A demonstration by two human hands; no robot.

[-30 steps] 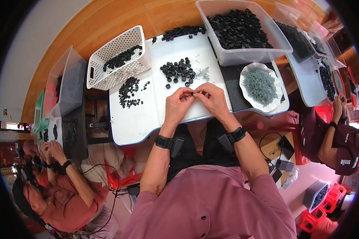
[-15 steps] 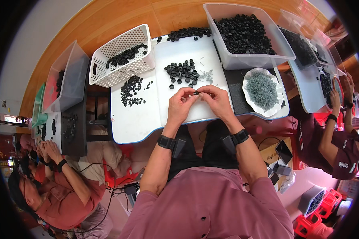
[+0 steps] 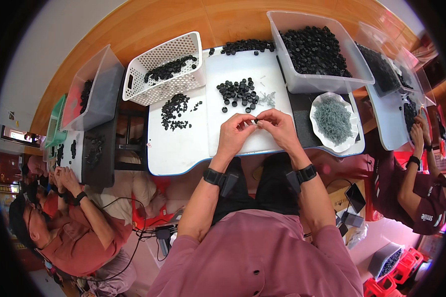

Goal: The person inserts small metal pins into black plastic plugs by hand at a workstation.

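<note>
My left hand (image 3: pixel 236 132) and my right hand (image 3: pixel 277 127) meet fingertip to fingertip over the near part of the white table. A small black plastic part (image 3: pixel 255 121) is pinched between them, mostly hidden by the fingers. Just beyond lies a loose pile of round black caps (image 3: pixel 237 93). To its right is a little heap of grey screws (image 3: pixel 267 99). Smaller black pieces (image 3: pixel 174 113) are scattered farther left on the white tabletop (image 3: pixel 176 151).
A white perforated basket (image 3: pixel 164 91) holding black parts stands at the back left. A clear bin (image 3: pixel 327 84) full of black caps is at the back right. Below it sits a white scalloped dish (image 3: pixel 354 123) of grey screws. Co-workers sit at tables on both sides.
The whole view has shifted, so the table and my hands appear farther right. My hands stay together at the small black part.
</note>
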